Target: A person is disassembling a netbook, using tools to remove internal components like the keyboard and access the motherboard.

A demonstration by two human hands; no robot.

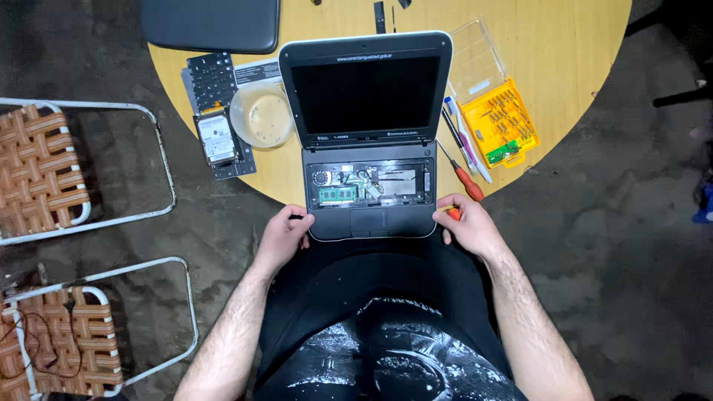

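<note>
Round wooden table (564, 67). Small laptop (369, 134) at its near edge, lid up, keyboard removed (circuit boards exposed). Left of laptop: keyboard (215, 82), hard drive (217, 139), plastic bowl (261, 115). Right: yellow bit case (499, 122), red screwdriver (462, 174). Left hand (284, 236) grips laptop's front left corner, fingers curled; right hand (466, 223) clasps front right corner.

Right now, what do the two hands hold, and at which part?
Both hold the open laptop: left hand at its front left corner, right hand at its front right corner.
</note>
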